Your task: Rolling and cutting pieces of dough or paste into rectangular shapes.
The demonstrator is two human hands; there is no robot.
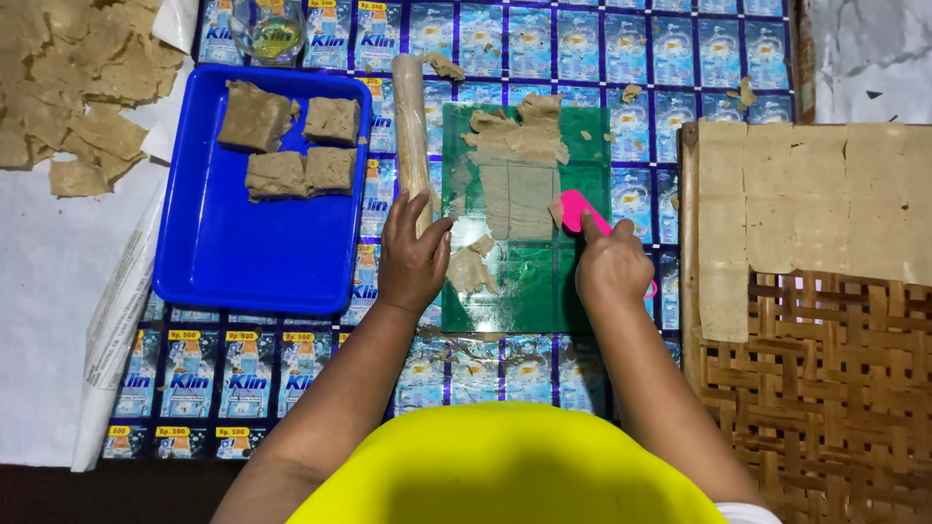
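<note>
My right hand (612,267) grips a pink scraper (580,211) whose blade touches the right edge of thin beige dough (519,194) rolled out on a green cutting mat (529,286). My left hand (413,260) rests at the mat's left edge, fingers on the lower end of a wooden rolling pin (411,126) that lies upright beside the mat. A torn dough scrap (471,272) lies just right of that hand. More ragged dough (519,131) covers the mat's far end.
A blue tray (252,262) on the left holds several dough blocks (291,146). Cut thin sheets lie on a woven bamboo tray (835,388) at the right. Dough offcuts (78,87) are piled far left on white paper. A small glass bowl (269,29) of oil stands behind.
</note>
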